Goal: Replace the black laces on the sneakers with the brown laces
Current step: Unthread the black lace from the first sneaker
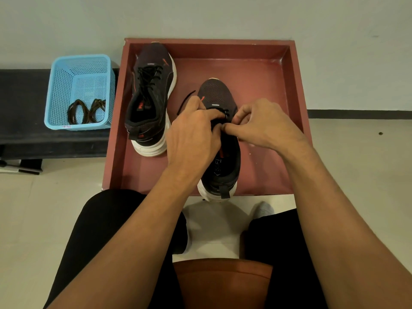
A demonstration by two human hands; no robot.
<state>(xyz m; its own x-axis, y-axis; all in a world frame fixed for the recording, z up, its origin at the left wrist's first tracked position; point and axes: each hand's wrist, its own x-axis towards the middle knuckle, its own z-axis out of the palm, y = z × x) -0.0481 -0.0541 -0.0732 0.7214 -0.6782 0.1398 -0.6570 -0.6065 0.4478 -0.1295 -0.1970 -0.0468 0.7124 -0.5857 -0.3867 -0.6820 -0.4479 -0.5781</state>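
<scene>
Two dark sneakers with white soles lie in a reddish tray [294,85]. The left sneaker [151,97] leans on its side, its black lace still threaded. The right sneaker [223,139] stands upright in the middle, heel toward me. My left hand [191,132] grips the black lace [185,101] over its eyelets, and a loose end trails out to the left. My right hand [265,123] pinches the lace at the shoe's tongue, fingertips meeting the left hand's. Brown laces [87,111] lie coiled in a blue basket [58,85] on the left.
The basket sits on a dark bench [24,130] beside the tray. The tray rests on a pale tiled floor against a white wall. My legs in black trousers and an orange seat [223,284] fill the foreground, with a socked foot [263,209] below the tray.
</scene>
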